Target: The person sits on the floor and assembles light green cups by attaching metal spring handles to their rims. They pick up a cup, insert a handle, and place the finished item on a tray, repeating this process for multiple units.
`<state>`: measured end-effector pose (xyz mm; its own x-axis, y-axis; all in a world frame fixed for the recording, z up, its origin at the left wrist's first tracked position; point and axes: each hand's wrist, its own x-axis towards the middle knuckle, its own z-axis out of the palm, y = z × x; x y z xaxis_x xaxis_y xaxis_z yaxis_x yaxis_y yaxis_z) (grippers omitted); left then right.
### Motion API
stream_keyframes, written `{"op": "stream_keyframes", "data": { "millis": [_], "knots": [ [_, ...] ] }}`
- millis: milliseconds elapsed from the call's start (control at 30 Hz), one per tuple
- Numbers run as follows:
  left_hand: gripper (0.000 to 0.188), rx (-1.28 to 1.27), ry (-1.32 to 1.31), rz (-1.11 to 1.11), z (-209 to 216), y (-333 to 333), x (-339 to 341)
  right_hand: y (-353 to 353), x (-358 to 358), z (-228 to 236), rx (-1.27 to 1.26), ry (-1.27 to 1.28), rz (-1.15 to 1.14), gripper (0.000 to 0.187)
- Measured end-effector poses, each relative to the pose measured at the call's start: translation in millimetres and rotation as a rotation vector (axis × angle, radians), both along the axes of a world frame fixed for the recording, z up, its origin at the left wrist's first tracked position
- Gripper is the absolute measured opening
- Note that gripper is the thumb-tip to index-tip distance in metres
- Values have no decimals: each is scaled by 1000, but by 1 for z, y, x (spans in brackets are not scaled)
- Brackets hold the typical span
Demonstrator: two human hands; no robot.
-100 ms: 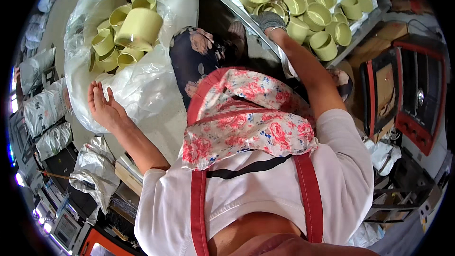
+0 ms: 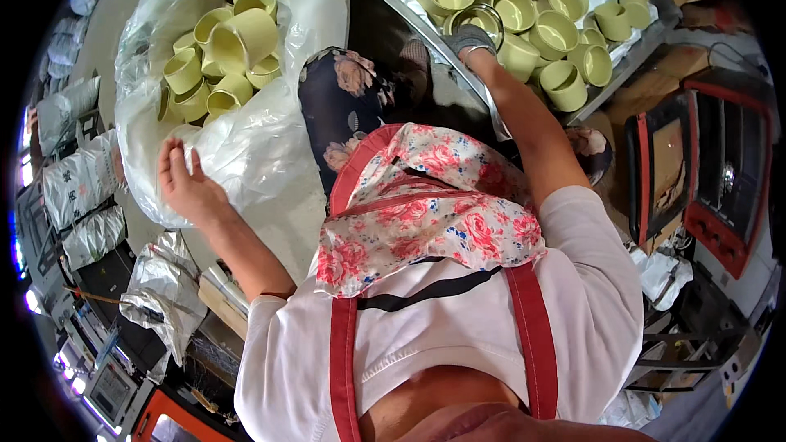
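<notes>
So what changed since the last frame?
The top cup in the plastic bag has tipped: its mouth now faces lower left, and it looks smaller, perhaps lower. Framing shifted slightly. No new grasp or release shows: the left hand stays open by the bag, the gloved right hand at the tray.

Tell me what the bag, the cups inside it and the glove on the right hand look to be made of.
Bag: thin plastic film, glossy; see-through, creased, with bright highlights.
Cups: perhaps plastic, ceramic or painted metal; their even yellow-green colour and soft sheen leave it open.
Glove: likely fabric, as it looks matte grey; any weave is too small to tell.
</notes>
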<state>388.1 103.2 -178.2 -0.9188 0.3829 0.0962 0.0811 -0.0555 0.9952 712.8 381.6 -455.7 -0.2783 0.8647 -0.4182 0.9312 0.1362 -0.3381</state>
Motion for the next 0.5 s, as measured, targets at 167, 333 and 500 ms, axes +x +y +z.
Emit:
{"op": "stream_keyframes", "data": {
  "millis": [167,333,500],
  "knots": [
    [18,-61,86,-392,-18,33,52,-7,21,23,152,37,153,45],
    [26,-27,242,-1086,-28,92,119,-57,67,172,-145,361,296,33],
    [60,-78,573,-1617,-41,106,203,-126,102,201,-203,661,504,38]
  ]
}}
